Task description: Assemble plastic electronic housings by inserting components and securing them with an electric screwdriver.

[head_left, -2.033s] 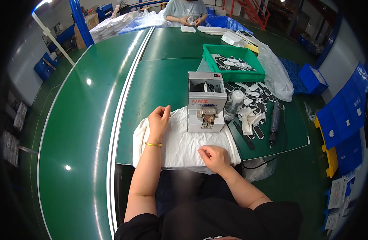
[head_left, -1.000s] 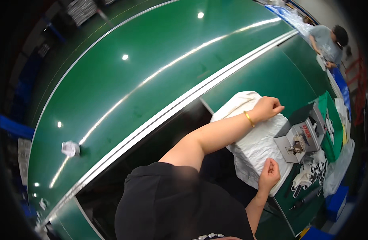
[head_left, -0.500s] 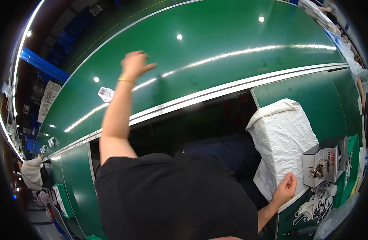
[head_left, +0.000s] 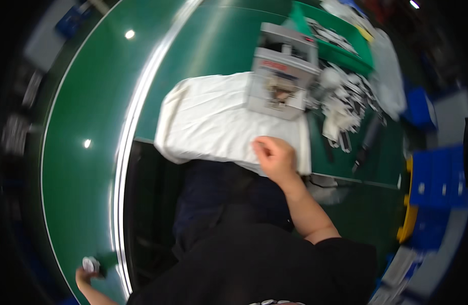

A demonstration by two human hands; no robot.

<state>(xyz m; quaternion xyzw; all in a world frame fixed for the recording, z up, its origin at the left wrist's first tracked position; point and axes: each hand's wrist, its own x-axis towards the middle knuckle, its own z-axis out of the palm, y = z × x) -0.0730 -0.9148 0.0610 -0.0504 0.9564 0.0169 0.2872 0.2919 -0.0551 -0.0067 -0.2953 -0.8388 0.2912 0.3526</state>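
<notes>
At the lower left, my left hand (head_left: pixel 84 277) closes its fingers on a small white plastic part (head_left: pixel 90 264) over the green belt surface. The part's details are blurred. My right hand (head_left: pixel 278 156) rests over a white cloth (head_left: pixel 213 119), its fingers curled together in a pinch. Whatever lies between those fingertips, if anything, is hidden. Beyond the right hand, a grey metal box-shaped device (head_left: pixel 282 76) with a mechanism on its front stands on the cloth.
A green bin (head_left: pixel 363 58) of small parts stands at the back right. Before it lie several white and black pieces (head_left: pixel 343 101) and a dark pen-shaped tool (head_left: pixel 367 142). A metal rail (head_left: pixel 134 117) separates the belt (head_left: pixel 76 193) from the workbench. Blue bins (head_left: pixel 437 178) stand far right.
The view has swung to the right. My left hand, empty before beyond the white part, has come back to it and taken hold. My right hand stays pinched over the cloth.
</notes>
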